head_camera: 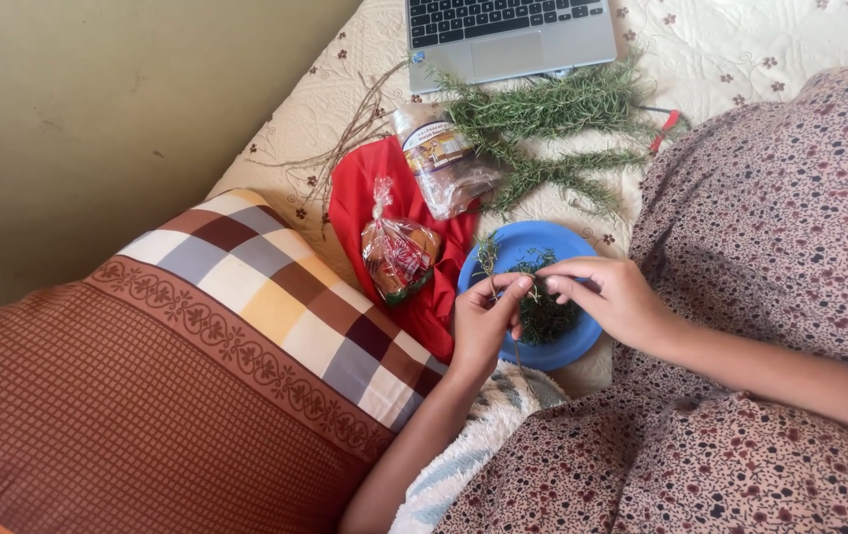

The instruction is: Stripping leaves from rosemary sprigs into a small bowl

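My left hand (486, 319) pinches a thin rosemary sprig (489, 259) over the left edge of a blue plate (568, 241). My right hand (617, 297) meets it from the right, fingertips closed on the same sprig above a heap of stripped green leaves (546, 314) on the plate. A pile of rosemary branches (552, 124) lies on the bed beyond the plate.
A red cloth (370, 193) holds two clear plastic food bags (399, 255) (442, 163). Bare stripped stems (345, 133) lie to its left. A laptop (508, 35) sits at the top. A checked pillow (197, 366) lies left, my floral-clothed legs (770, 218) right.
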